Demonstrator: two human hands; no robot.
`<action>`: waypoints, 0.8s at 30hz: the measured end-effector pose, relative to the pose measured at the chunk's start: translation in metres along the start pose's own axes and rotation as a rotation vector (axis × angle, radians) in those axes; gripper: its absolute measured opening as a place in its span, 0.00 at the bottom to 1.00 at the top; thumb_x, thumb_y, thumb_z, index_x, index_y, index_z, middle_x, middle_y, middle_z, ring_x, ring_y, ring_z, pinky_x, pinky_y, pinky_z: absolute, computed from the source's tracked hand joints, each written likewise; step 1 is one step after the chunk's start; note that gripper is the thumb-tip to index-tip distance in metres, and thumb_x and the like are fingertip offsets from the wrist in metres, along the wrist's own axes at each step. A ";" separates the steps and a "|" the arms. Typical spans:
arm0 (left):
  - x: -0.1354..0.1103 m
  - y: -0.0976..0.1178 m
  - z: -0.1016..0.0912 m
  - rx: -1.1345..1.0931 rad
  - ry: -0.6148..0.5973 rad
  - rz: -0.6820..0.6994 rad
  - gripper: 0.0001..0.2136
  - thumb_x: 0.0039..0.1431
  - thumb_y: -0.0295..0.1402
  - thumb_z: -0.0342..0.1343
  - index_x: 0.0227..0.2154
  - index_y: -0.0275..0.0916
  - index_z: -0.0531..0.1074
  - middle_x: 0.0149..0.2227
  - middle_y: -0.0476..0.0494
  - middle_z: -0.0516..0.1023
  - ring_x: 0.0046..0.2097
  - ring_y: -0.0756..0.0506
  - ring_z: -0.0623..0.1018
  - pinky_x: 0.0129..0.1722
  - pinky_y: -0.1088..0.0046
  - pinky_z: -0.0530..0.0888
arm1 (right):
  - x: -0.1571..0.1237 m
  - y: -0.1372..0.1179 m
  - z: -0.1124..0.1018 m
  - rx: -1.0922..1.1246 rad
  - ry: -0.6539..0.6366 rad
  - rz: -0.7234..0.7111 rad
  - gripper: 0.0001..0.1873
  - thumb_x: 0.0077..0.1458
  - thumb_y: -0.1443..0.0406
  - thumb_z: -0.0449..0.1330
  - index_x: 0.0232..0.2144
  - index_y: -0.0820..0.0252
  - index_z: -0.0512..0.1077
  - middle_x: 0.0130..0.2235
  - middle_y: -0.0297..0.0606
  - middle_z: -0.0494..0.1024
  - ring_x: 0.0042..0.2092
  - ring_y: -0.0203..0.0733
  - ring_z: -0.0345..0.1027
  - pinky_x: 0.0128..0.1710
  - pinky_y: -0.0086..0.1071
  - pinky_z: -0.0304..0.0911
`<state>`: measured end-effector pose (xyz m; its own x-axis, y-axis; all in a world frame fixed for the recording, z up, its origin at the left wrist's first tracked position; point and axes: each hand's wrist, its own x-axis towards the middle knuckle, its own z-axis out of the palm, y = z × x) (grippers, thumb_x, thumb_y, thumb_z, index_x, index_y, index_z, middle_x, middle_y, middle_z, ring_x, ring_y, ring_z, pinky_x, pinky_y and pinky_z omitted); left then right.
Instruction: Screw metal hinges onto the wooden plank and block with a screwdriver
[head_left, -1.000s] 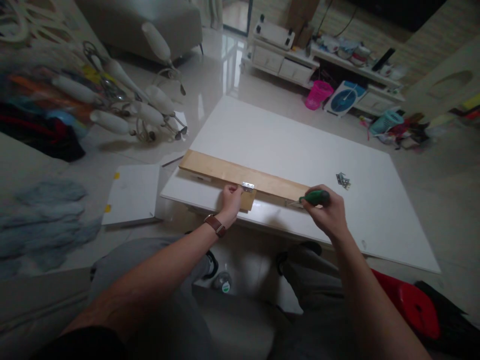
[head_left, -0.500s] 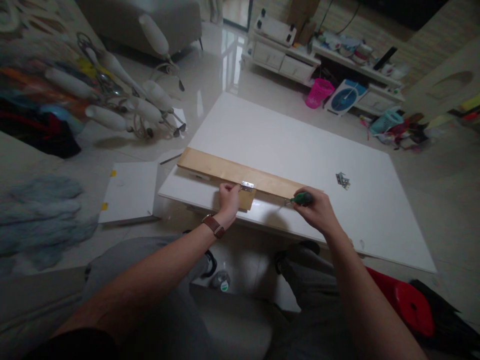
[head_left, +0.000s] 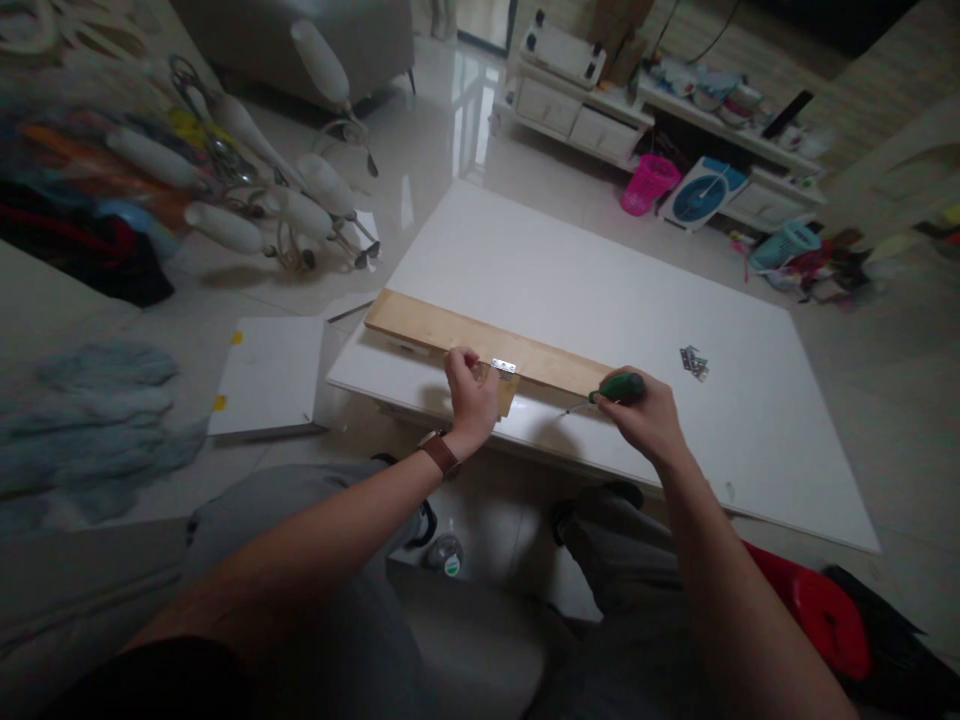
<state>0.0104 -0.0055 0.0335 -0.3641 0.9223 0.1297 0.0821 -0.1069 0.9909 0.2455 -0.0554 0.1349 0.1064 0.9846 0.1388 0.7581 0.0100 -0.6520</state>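
A green-handled screwdriver (head_left: 622, 387) is gripped in my right hand (head_left: 651, 415), its thin shaft pointing left and down over the white panel (head_left: 585, 265). A long light-wood board (head_left: 442, 325) lies across this panel. On the board's near edge sits a small metal hinge (head_left: 504, 366), with a small wooden piece (head_left: 510, 398) beneath it, partly hidden by my hand. My left hand (head_left: 474, 395) is at that edge just left of the hinge, thumb and fingers apart; I see nothing held between them. Several loose metal hinges (head_left: 694, 362) lie to the right on the panel.
A white box-like piece with yellow tabs (head_left: 266, 375) is on the floor at left, below a multi-armed lamp (head_left: 300, 190). A clear bottle (head_left: 446, 553) stands between my feet. Something red (head_left: 821, 610) is at lower right. Beyond the panel are a pink basket (head_left: 650, 184) and a blue-and-white fan (head_left: 699, 192).
My left fingers have parted from their pinch beside the hinge and shifted up to the board's edge. The screwdriver has drawn back slightly right in my right hand. The whole view has shifted a little.
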 end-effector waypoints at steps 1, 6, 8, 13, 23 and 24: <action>-0.002 0.003 0.000 -0.015 -0.053 0.034 0.15 0.56 0.19 0.58 0.38 0.44 0.62 0.40 0.48 0.66 0.43 0.46 0.70 0.47 0.67 0.69 | 0.000 -0.001 0.000 0.017 0.011 0.026 0.08 0.46 0.60 0.66 0.30 0.57 0.76 0.28 0.36 0.78 0.30 0.41 0.69 0.33 0.38 0.64; -0.014 0.012 0.000 -0.009 -0.435 0.049 0.11 0.58 0.21 0.56 0.39 0.43 0.67 0.38 0.47 0.73 0.36 0.48 0.73 0.37 0.71 0.70 | 0.002 -0.006 0.001 0.132 0.047 0.137 0.10 0.44 0.60 0.69 0.29 0.58 0.77 0.27 0.35 0.78 0.29 0.41 0.71 0.31 0.38 0.66; -0.018 0.013 0.000 0.049 -0.578 0.006 0.11 0.57 0.21 0.57 0.40 0.42 0.69 0.42 0.45 0.78 0.36 0.47 0.76 0.38 0.71 0.72 | 0.003 -0.009 0.002 0.186 0.062 0.160 0.10 0.43 0.60 0.69 0.28 0.58 0.77 0.25 0.35 0.78 0.28 0.41 0.72 0.30 0.38 0.67; -0.024 0.009 -0.002 0.167 -0.777 -0.051 0.16 0.58 0.24 0.61 0.49 0.41 0.75 0.46 0.43 0.83 0.38 0.45 0.81 0.46 0.65 0.76 | 0.005 -0.024 0.004 0.322 0.120 0.178 0.10 0.41 0.63 0.71 0.27 0.58 0.76 0.22 0.33 0.78 0.25 0.41 0.73 0.27 0.36 0.68; -0.030 -0.002 -0.001 0.199 -0.905 -0.049 0.28 0.64 0.31 0.62 0.66 0.35 0.71 0.34 0.43 0.85 0.37 0.41 0.83 0.50 0.60 0.78 | 0.006 -0.041 0.007 0.528 0.180 0.123 0.09 0.42 0.65 0.72 0.26 0.57 0.75 0.22 0.34 0.76 0.21 0.39 0.69 0.21 0.37 0.67; -0.031 -0.003 -0.001 0.185 -0.915 -0.063 0.27 0.65 0.32 0.62 0.66 0.35 0.70 0.34 0.43 0.85 0.36 0.41 0.84 0.48 0.60 0.79 | 0.006 -0.040 0.008 0.536 0.180 0.113 0.09 0.43 0.65 0.72 0.26 0.56 0.75 0.23 0.34 0.76 0.21 0.39 0.69 0.20 0.37 0.67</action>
<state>0.0204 -0.0340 0.0268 0.4927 0.8663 -0.0819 0.2624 -0.0582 0.9632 0.2110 -0.0482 0.1563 0.3114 0.9399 0.1400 0.3083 0.0395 -0.9505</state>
